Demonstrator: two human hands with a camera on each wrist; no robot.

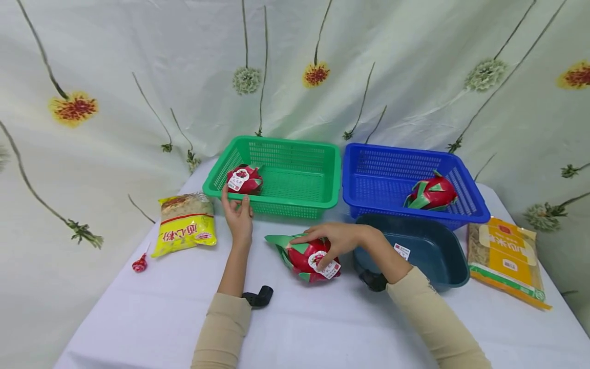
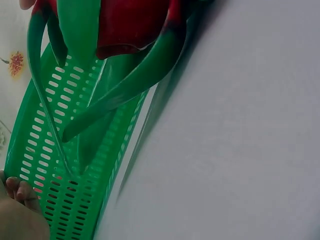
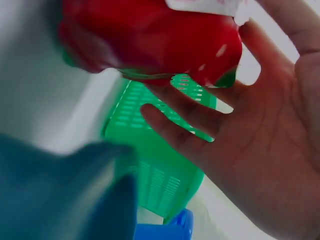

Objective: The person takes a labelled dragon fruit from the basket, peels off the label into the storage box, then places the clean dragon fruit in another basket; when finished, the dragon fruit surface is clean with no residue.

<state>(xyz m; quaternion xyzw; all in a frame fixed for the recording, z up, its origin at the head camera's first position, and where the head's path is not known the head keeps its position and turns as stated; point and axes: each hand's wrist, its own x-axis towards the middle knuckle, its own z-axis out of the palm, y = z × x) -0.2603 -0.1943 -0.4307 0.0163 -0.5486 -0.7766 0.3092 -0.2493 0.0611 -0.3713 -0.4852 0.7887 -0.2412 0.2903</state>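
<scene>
My left hand (image 1: 238,215) is at the front left corner of the green basket (image 1: 301,208), its fingers bent at the rim. Just inside that corner lies a red dragon fruit (image 1: 251,180) with a white label. In the left wrist view, the fingers (image 2: 20,190) curl against the basket's edge. My right hand (image 1: 338,240) grips a second dragon fruit (image 1: 301,256) from above, thumb by its label and fingers across the far side. This fruit is low over the white table, its green leaf tips pointing left. The right wrist view shows its red underside (image 3: 150,40) against the spread fingers.
Right of the green basket stands a blue basket (image 1: 392,202) holding another dragon fruit (image 1: 433,193). A dark teal basin (image 1: 426,256) sits before it, close beside my right forearm. Yellow food bags lie at left (image 1: 184,225) and right (image 1: 507,259). A red lollipop (image 1: 140,264) is far left.
</scene>
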